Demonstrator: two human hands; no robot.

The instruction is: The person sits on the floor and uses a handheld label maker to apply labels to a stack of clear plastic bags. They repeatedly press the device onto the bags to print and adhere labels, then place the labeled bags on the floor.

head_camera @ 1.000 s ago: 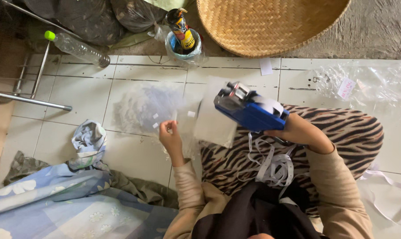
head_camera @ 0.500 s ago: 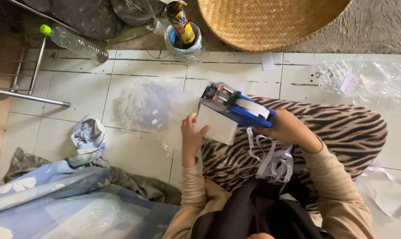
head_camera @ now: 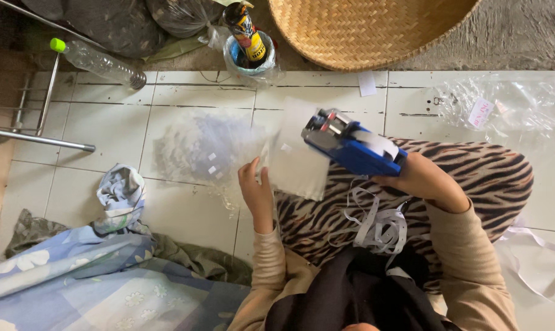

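Blue label gun [head_camera: 354, 147], clasped by right hand [head_camera: 419, 178], has lifted off clear bag [head_camera: 299, 162] in left hand [head_camera: 256, 193].

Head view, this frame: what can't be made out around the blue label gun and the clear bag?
- Right hand: its fingers are hidden behind the blue label gun, so the grip on the handle is unseen.
- Clear bag: too see-through to tell its edges or contents; the gun covers its upper right corner.
- Pile of clear bags: blurred together, count unreadable.
- Woven basket: cut off by the top edge.
- Left hand: the thumb cannot be told apart.
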